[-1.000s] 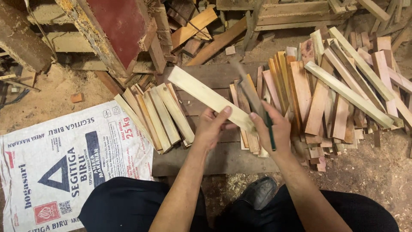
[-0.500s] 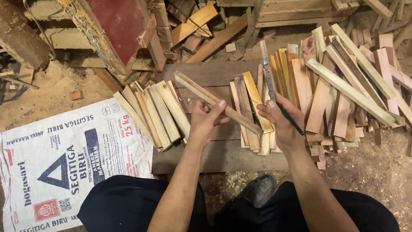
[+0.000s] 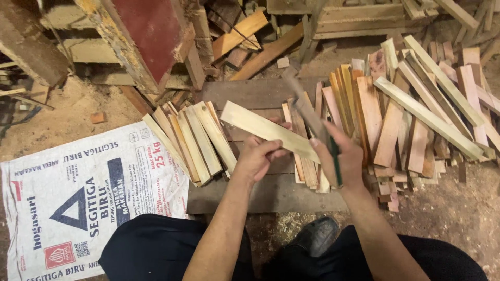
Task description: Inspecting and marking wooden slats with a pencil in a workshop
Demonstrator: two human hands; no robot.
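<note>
Single head-worn view, looking steeply down past the person's forearms, close over the left hand [image 3: 259,157] and right hand [image 3: 341,158], low wooden board [image 3: 260,91] central, sawdust floor [image 3: 67,117] around

A dark wooden pallet [image 3: 250,91] on the sawdust floor [image 3: 67,112] carries two piles of wood slats [image 3: 195,140], beside a printed sack [image 3: 78,198].

Pretty cramped around the dark plank [image 3: 260,195]. A row of pale slats [image 3: 192,138] blocks the left side, and a big messy heap of reddish offcuts [image 3: 411,114] crowds the right. Only a narrow strip of bare plank sits between them. Leftward, the white printed sack [image 3: 78,198] lies flat with open room above. Scrap boards [image 3: 250,36] wall off the back.
</note>
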